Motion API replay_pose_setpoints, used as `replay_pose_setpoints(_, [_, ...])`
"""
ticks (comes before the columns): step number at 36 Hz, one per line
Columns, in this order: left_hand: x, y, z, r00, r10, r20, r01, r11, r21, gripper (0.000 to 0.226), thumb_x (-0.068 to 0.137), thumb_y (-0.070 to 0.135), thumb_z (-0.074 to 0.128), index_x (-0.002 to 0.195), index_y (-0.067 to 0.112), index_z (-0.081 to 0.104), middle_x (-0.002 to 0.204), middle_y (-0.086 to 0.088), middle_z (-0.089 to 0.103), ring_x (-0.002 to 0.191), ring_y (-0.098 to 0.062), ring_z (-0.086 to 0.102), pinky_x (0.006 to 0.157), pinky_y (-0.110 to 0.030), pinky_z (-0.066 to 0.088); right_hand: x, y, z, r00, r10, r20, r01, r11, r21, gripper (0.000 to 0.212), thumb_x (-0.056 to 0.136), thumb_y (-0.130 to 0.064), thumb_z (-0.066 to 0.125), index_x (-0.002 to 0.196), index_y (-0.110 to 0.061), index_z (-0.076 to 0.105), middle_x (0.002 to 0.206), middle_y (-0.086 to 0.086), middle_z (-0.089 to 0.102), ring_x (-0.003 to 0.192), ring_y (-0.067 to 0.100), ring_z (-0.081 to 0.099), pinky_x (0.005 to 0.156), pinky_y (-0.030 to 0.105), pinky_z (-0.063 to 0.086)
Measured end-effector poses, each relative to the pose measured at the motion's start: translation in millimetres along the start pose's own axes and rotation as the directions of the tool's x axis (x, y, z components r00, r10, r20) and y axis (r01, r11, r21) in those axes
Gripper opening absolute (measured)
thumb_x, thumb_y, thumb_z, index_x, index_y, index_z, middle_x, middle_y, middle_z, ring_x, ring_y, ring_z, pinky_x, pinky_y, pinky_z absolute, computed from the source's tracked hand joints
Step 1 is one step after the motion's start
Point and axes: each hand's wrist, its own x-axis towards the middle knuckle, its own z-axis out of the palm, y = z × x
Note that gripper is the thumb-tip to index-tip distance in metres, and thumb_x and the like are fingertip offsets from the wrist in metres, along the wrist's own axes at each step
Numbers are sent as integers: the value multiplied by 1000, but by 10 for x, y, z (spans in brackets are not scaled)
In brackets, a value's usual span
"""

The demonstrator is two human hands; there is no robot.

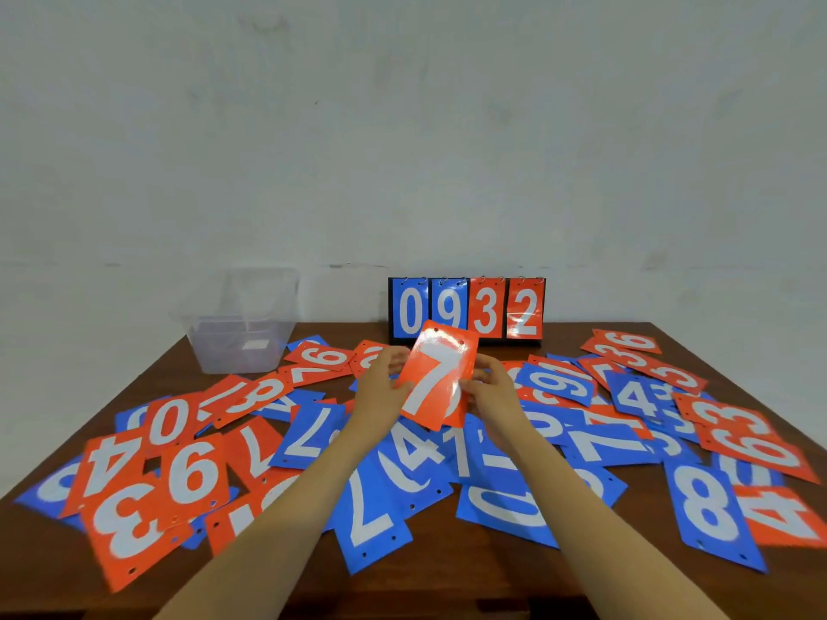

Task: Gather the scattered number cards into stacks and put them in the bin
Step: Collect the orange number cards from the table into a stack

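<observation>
Pinching the glossy red 7 card by its side edges between left hand and right hand, above the desk's middle. Apt to slip from a light pinch. Could sweep scattered cards off the near edge with forearms when reaching for the bin at the far-left corner.

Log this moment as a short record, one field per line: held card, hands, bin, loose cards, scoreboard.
held: red 7 card, raised above the table, number facing the camera
left: left hand grips the card's left edge
right: right hand grips its right edge
bin: clear bin, back left on the table; contents unclear
loose: red and blue cards overlapping across most of the table, not stacked
scoreboard: flip scoreboard at the table's back edge, reads 0 9 3 2
</observation>
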Motion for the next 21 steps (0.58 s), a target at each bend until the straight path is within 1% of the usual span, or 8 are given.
replay_pose_setpoints(4, [-22, -48, 63, 999, -32, -27, 33, 999, 40, 41, 90, 1, 57, 129, 11, 50, 133, -6, 53, 124, -21, 50, 99, -32, 43, -13, 0, 72, 1000, -23, 10, 23, 1000, -11, 35, 97, -8, 48, 130, -18, 43, 121, 1, 53, 113, 23, 56, 85, 40, 52])
replay_pose_setpoints(6, [-14, -81, 76, 997, -78, -23, 79, 996, 47, 44, 90, 2, 58, 132, 13, 48, 137, -6, 50, 125, -23, 49, 100, -36, 44, 6, 30, 106, 999, -33, 4, 33, 999, -42, 32, 97, -10, 47, 128, -20, 44, 125, 3, 54, 113, 23, 56, 86, 40, 52])
replay_pose_setpoints(9, [19, -147, 99, 991, -133, -10, 134, 989, 62, 48, 89, 2, 60, 132, 16, 47, 138, -6, 48, 124, -26, 49, 99, -44, 47, 36, 86, 151, 999, -54, 2, 54, 995, -88, 27, 99, -11, 44, 123, -24, 44, 122, 2, 53, 114, 22, 56, 82, 33, 50])
replay_pose_setpoints(10, [35, -170, 112, 989, -144, -13, 145, 987, 72, 48, 88, 2, 60, 132, 16, 47, 138, -6, 49, 124, -26, 49, 99, -45, 47, 51, 106, 167, 998, -55, -1, 54, 992, -111, 29, 99, -11, 42, 125, -24, 43, 124, 2, 53, 117, 22, 55, 83, 33, 49])
replay_pose_setpoints(13, [101, -242, 174, 986, -167, -26, 169, 979, 116, 50, 88, 3, 61, 133, 17, 47, 138, -5, 48, 125, -24, 48, 101, -43, 46, 102, 169, 224, 999, -42, 7, 42, 980, -196, 52, 98, -11, 44, 145, -24, 25, 140, 5, 44, 125, 25, 49, 94, 40, 47])
replay_pose_setpoints(15, [148, -295, 222, 986, -168, -18, 169, 973, 160, 50, 88, 5, 62, 134, 17, 46, 139, -5, 47, 126, -23, 47, 103, -41, 44, 142, 212, 255, 998, -53, 21, 56, 963, -265, 62, 96, -10, 48, 148, -26, 17, 147, 6, 38, 130, 25, 44, 100, 45, 44])
replay_pose_setpoints(17, [209, -363, 243, 983, -181, 10, 176, 967, 184, 50, 88, 6, 61, 134, 17, 45, 139, -5, 47, 125, -22, 48, 103, -40, 45, 202, 252, 263, 999, -49, 18, 52, 953, -300, 62, 97, -11, 48, 148, -27, 17, 148, 5, 36, 132, 25, 42, 102, 46, 42])
replay_pose_setpoints(21, [442, -543, 183, 968, -246, 49, 236, 959, 156, 50, 90, 9, 60, 136, 12, 42, 139, -6, 47, 123, -23, 49, 101, -38, 45, 403, 322, 215, 1000, -27, -12, 22, 950, -310, 59, 98, -8, 43, 148, -27, 19, 148, 6, 36, 133, 25, 40, 102, 43, 42])
